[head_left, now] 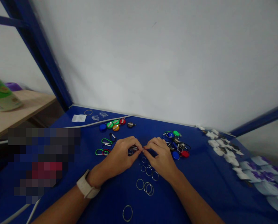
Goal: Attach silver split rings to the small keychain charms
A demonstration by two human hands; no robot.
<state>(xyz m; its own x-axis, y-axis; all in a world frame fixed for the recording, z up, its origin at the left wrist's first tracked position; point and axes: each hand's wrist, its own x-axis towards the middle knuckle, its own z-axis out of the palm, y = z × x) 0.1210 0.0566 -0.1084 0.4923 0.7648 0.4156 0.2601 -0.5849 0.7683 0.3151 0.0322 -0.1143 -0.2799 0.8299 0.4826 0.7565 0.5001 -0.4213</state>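
Note:
My left hand (123, 154) and my right hand (161, 157) meet fingertip to fingertip over the blue table. Both are pinched closed on something too small to make out. A dark item shows under the left fingers. Below the hands lie several metal rings (140, 184), with one larger ring (127, 213) nearer the front edge. Green and red carabiners (106, 141) are left of my left hand. Round badge reels in green, red, orange and blue (116, 127) sit behind it. A pile of reels with rings and clips (175, 155) is just right of my right hand.
White and black pieces (231, 158) and light packets with purple parts (267, 188) line the right side. A white cable (92, 124), white paper (78, 118) and clear plastic bits (103, 114) are at the back left. A wooden shelf (34, 101) holds a green bottle (2, 96).

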